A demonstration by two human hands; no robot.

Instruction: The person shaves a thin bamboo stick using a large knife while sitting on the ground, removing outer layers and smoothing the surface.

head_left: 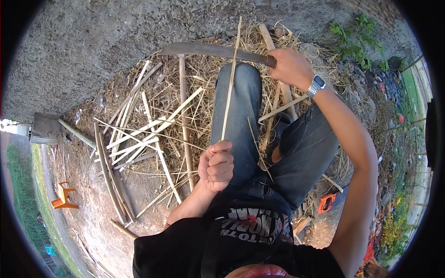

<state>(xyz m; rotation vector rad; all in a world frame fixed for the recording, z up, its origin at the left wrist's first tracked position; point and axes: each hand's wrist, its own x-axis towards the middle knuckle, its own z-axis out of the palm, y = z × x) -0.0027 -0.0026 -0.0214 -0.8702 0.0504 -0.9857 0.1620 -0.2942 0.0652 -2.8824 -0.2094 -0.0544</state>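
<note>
Left hand (216,165): fingers clamping a thin bamboo strip (230,78).
Right hand (290,67): fingers gripping a curved blade (208,49), crossing the strip.

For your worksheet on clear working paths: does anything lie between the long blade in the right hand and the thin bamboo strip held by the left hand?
Nothing visible does. The blade, gripped by the right hand, already crosses the bamboo strip that the left hand holds up over the knee.

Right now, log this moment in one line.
left hand: grips bamboo strip | right hand: holds long knife | blade crosses strip
</note>
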